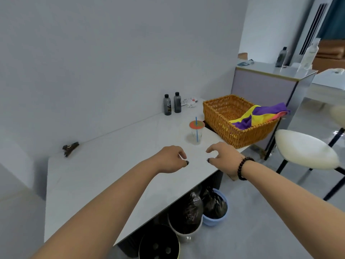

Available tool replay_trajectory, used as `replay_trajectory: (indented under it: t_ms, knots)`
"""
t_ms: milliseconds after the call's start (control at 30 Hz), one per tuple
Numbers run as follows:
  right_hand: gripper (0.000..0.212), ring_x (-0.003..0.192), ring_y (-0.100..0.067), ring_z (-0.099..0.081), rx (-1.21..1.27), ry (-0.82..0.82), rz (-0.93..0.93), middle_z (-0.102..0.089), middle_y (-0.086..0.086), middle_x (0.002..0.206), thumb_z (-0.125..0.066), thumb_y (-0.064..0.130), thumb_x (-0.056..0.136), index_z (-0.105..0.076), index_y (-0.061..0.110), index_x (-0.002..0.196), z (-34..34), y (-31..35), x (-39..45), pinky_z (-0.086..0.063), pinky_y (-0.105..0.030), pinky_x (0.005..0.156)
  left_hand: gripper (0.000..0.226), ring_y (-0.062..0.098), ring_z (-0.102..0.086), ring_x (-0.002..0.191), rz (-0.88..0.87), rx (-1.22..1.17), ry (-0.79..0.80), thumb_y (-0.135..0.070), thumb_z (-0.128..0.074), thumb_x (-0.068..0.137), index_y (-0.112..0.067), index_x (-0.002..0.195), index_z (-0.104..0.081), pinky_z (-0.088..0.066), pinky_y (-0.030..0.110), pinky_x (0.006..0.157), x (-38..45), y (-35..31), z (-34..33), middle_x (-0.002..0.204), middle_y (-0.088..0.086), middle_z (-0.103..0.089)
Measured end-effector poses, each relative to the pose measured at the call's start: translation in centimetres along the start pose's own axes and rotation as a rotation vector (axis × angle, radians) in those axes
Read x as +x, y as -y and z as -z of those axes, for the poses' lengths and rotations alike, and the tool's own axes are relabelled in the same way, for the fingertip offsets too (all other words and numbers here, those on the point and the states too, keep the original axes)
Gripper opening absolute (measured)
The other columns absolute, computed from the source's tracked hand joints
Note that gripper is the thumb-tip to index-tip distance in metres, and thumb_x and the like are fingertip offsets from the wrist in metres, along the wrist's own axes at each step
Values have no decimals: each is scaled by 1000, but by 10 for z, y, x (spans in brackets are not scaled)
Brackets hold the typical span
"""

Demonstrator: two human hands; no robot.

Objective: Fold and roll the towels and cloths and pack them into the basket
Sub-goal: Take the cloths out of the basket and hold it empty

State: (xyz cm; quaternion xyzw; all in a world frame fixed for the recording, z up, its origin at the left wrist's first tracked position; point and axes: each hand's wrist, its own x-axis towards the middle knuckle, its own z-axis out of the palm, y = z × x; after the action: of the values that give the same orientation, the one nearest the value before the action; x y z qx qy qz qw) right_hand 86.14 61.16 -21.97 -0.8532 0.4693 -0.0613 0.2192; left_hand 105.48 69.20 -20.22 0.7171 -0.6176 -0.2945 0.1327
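Head cam, looking down at a pale table (104, 174) along a grey wall.

Left hand (170, 159), centre of frame: over the tabletop, fingers loosely curled, nothing in it. Thumb and fingertips close together but no cloth between them.

Right hand (223, 157), just right of centre, near the left hand but apart: fingers spread and bent a bit, palm down, holding nothing. Dark bead bracelet (244, 168) on the wrist.

Wicker basket (220, 116), right of centre, at the far right end of the table. Cloths (261, 114) in it, purple, yellow w/ some orange-pink: bunched, not rolled, one part hanging over the basket's right rim.

Clear plastic cup (196, 134) w/ orange lid and blue straw, upright, just left of the basket, between basket and hands. Two dark bottles (172, 104) upright by the wall, upper centre. Crumpled white wrapper (190, 102) right of them. Small dark brown object (70, 147) at the table's left far edge; can't tell what.

Under the table, bottom centre: blue bucket (214, 220) and white bucket (186, 233) w/ dark bags, plus a black round bin (158, 243). White stool (304, 148) at right. Cabinet (270, 85) behind the basket, upper right, bottles on top.
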Motion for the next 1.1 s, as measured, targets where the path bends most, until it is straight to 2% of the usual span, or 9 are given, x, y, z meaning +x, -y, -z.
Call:
replay_trajectory:
  t_ms: [333,500,567,767,867,1000,1100]
  knots:
    - [36,113,-19,-53,-40,14,21,-50,-4,129,-59,27,89,-55,18,124,78,-139,55,-43,-28,93,31,15,-59,98,10,-66,-2,-33,-59,89,-18,116,-58,-43,20,73,127,-108,-42,108,0,-61]
    - [33,112,-19,-53,-78,40,38,-51,-5,129,-58,19,89,-58,14,121,117,-210,77,-39,-23,90,29,16,-59,100,34,-92,-12,-30,-60,88,-17,114,-58,-49,27,83,182,-158,-66,109,3,-63]
    - [32,110,-18,-54,-81,45,32,-53,-5,128,-58,18,88,-59,14,120,128,-234,88,-41,-25,91,24,16,-60,100,37,-112,-19,-29,-60,88,-19,110,-58,-49,27,81,202,-172,-73,110,3,-64]
    - [25,99,-17,-58,-50,42,47,-58,-3,120,-60,20,85,-62,22,110,145,-287,128,-48,-28,86,14,14,-59,98,17,-126,-18,-26,-60,87,-24,101,-57,-48,24,77,258,-197,-84,105,0,-63]
    - [26,96,-14,-56,-43,34,38,-57,-3,119,-59,19,87,-62,18,113,151,-304,152,-45,-24,79,13,13,-58,98,4,-143,-11,-25,-60,87,-25,100,-58,-49,25,76,290,-200,-85,103,-1,-63]
    - [30,111,-19,-55,-64,49,24,-51,-5,129,-59,21,88,-59,18,118,155,-323,190,-43,-28,90,20,14,-59,99,12,-177,-11,-21,-59,86,-20,105,-61,-50,27,78,337,-200,-83,103,1,-63]
    - [32,111,-20,-55,-91,65,12,-50,-5,132,-61,23,87,-58,19,119,160,-339,224,-42,-29,92,18,15,-58,100,-1,-194,-4,-18,-58,87,-19,105,-60,-47,24,73,376,-201,-80,99,-2,-59]
